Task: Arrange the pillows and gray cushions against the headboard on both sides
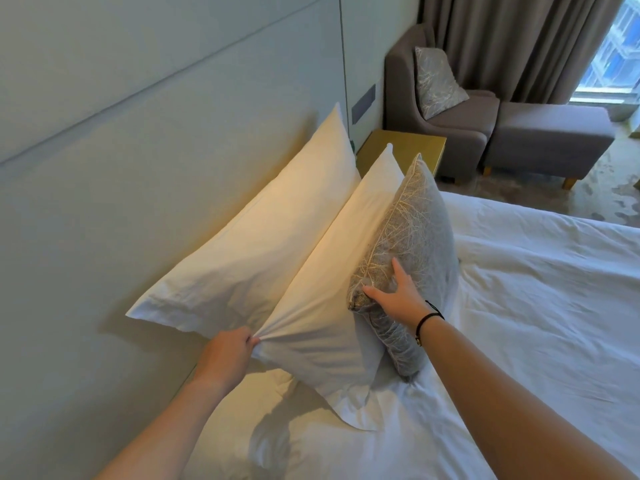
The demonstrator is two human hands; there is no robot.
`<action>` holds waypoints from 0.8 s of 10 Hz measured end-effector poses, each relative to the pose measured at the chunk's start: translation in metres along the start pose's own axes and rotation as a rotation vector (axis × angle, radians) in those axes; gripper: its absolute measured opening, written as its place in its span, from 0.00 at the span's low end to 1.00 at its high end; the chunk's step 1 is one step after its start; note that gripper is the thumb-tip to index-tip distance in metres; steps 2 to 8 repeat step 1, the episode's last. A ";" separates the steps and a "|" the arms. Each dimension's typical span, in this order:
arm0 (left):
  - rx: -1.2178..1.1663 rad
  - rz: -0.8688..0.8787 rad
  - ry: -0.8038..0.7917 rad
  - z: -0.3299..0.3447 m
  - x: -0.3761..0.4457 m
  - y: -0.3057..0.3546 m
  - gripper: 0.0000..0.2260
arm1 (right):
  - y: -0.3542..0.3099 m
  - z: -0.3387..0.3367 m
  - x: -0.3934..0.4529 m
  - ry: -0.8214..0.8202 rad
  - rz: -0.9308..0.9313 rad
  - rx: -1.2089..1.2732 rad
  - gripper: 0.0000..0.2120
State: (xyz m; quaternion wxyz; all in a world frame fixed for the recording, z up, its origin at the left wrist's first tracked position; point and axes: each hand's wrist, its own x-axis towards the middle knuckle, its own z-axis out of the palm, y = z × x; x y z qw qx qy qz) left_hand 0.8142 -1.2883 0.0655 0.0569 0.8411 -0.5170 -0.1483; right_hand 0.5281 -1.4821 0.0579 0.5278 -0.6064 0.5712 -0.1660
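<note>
The head view looks down along a bed (pixel 519 306) covered in a white, slightly creased sheet, with a pale padded headboard (pixel 104 168) on the left side of the picture.

Three of the task's things stand in a row on edge at the head of the bed. The back pillow (pixel 259 237), white, leans directly on the headboard. The front pillow (pixel 329 299), also white, leans on the back pillow, and its near lower corner lies on the sheet. The gray cushion (pixel 412 237), patterned with pale branch-like lines, leans against the front pillow, and its lower edge rests on the bed.

The left hand (pixel 227 355) pinches the near edge of the front pillow: its fingers (pixel 247 337) are curled and pressed together around a gathered fold of the white case, and creases fan out from that spot. The right hand (pixel 394 292) lies on the near end of the gray cushion, its fingers (pixel 369 291) spread, thumb up the face and the others toward the edge seam. A dark band (pixel 427 318) circles the right wrist.

Beyond the bed stands a gold nightstand (pixel 405 150), then a gray armchair (pixel 440 112) holding a second patterned cushion (pixel 438 81), a matching footstool (pixel 550 133), brown curtains (pixel 512 39) and a window (pixel 620 46).
</note>
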 end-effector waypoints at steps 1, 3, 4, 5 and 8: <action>0.016 -0.036 0.001 0.001 0.001 0.000 0.16 | 0.002 -0.006 -0.027 0.032 -0.011 0.114 0.48; 0.016 -0.036 0.001 0.001 0.001 0.000 0.16 | 0.002 -0.006 -0.027 0.032 -0.011 0.114 0.48; 0.016 -0.036 0.001 0.001 0.001 0.000 0.16 | 0.002 -0.006 -0.027 0.032 -0.011 0.114 0.48; 0.016 -0.036 0.001 0.001 0.001 0.000 0.16 | 0.002 -0.006 -0.027 0.032 -0.011 0.114 0.48; 0.016 -0.036 0.001 0.001 0.001 0.000 0.16 | 0.002 -0.006 -0.027 0.032 -0.011 0.114 0.48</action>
